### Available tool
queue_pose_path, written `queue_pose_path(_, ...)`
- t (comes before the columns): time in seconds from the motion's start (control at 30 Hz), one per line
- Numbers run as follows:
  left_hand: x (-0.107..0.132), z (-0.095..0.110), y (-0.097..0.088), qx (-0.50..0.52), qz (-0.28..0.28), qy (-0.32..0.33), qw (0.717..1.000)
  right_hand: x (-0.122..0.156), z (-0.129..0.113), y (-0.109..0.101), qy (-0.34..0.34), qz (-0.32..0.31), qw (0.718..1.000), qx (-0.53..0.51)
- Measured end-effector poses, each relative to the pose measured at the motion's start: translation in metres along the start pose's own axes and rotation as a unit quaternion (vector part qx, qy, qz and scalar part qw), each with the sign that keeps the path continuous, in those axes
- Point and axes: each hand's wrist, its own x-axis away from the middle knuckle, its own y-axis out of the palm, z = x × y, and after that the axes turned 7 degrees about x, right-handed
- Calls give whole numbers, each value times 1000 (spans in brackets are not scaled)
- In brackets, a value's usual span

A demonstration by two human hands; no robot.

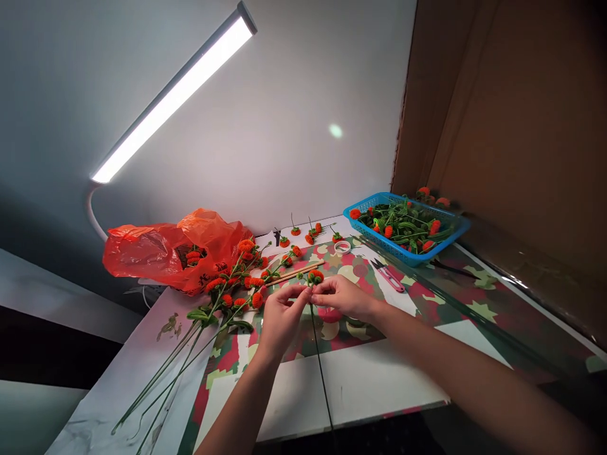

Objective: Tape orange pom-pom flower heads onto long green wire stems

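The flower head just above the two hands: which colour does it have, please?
The flower head is orange-red, as the head view, the only one, shows.

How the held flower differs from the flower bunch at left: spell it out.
The held flower has a single stem; the flower bunch has several. The left hand and right hand pinch the held flower's stem, whereas the flower bunch lies untouched. Both have orange heads and green stems.
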Motion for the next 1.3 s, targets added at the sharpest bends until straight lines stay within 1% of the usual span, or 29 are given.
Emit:
queue_pose_path(0.07,-1,-5,1,80,4,-24,996,0,2,2,1,10,1000,-20)
queue_pose_path(0.17,0,-10,3,171,-17,-49,984,0,5,5,21,27,998,-49)
queue_pose_path(0.33,-1,-12,4,222,-67,-42,972,-1,7,9,30,33,997,-57)
queue_pose_path(0.43,-2,-11,3,249,-87,-72,962,-2,7,10,26,54,997,-46)
queue_pose_path(0.5,-2,-11,3,257,-73,-94,959,-2,8,11,29,70,997,-33)
queue_pose_path(0.6,-2,-13,1,238,-27,-109,965,-2,8,11,30,80,996,-13)
queue_pose_path(0.67,-3,-14,0,219,-18,-100,970,-2,8,10,21,71,997,-12)
queue_pose_path(0.73,-4,-14,-1,221,-38,-88,971,-1,6,9,19,62,998,-26)
queue_pose_path(0.83,-6,-14,1,269,-80,-93,955,0,6,6,40,33,996,-65)
queue_pose_path(0.97,-8,-16,6,316,-133,-118,932,0,11,1,76,-58,986,-138)
queue_pose_path(1.03,-9,-17,8,315,-146,-127,929,-1,13,0,78,-63,984,-150)
queue_pose_path(1.07,-9,-18,9,309,-136,-126,933,-1,13,0,74,-50,985,-146)
queue_pose_path(1.13,-7,-18,9,275,-88,-111,951,-1,11,2,62,-9,990,-128)
queue_pose_path(1.23,-3,-15,8,158,-2,-48,986,-1,6,5,52,45,993,-97)
queue_pose_path(1.3,0,-12,5,77,21,-3,997,0,3,6,54,58,994,-76)
